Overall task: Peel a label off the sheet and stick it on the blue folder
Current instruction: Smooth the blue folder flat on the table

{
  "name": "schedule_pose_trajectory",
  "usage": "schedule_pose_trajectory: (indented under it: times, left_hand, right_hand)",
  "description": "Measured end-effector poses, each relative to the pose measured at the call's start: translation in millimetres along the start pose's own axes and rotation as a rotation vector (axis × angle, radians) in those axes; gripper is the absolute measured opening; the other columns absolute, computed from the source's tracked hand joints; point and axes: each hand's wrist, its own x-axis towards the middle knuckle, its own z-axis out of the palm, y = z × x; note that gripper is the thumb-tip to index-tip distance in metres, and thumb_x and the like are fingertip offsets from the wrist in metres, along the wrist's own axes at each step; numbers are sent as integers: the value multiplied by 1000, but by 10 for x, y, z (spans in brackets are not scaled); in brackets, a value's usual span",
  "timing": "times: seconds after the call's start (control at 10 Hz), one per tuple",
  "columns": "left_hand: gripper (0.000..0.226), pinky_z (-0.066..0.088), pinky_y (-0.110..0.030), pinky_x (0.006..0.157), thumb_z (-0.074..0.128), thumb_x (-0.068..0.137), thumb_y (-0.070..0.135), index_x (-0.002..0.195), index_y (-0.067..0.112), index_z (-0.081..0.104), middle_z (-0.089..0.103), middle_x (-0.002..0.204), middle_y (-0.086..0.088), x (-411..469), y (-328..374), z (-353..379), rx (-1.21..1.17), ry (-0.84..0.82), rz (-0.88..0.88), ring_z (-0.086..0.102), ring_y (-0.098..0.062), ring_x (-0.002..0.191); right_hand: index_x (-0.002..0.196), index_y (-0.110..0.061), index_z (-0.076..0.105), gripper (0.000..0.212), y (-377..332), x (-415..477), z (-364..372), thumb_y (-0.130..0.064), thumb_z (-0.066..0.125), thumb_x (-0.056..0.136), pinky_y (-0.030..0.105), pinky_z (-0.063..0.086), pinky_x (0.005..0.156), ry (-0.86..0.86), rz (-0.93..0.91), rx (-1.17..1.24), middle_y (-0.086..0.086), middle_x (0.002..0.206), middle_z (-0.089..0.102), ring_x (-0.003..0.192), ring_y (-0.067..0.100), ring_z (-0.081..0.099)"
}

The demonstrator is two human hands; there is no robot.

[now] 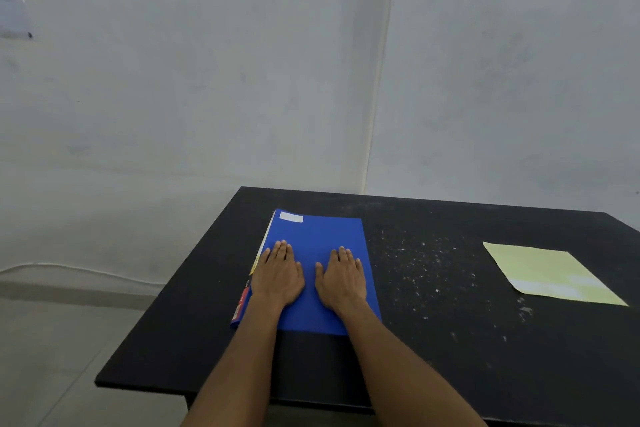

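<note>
A blue folder (322, 236) lies flat on the left part of a black table (433, 340). A small white label (291, 217) is stuck near the folder's far left corner. My left hand (278, 274) and my right hand (341, 277) rest palm down on the folder's cover, side by side, fingers extended and holding nothing. A pale yellow label sheet (550, 272) lies flat on the table at the far right, well apart from both hands.
White specks and scuffs (422, 263) dot the table between the folder and the sheet. The table's left edge (166, 291) drops to a grey floor. Pale walls stand behind the table, meeting at a corner (377, 97).
</note>
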Motion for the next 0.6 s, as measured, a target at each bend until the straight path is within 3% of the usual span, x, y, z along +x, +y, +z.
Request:
schedule_pose_trajectory:
  times: [0.6]
  left_hand:
    - [62, 11, -39, 127, 24, 106, 36, 158, 3, 20, 21, 167, -11, 435, -67, 62, -11, 21, 8, 15, -23, 156]
  right_hand:
    - [153, -5, 20, 69, 12, 437, 41, -48, 28, 101, 41, 10, 125, 27, -13, 19, 11, 163, 19, 151, 24, 14]
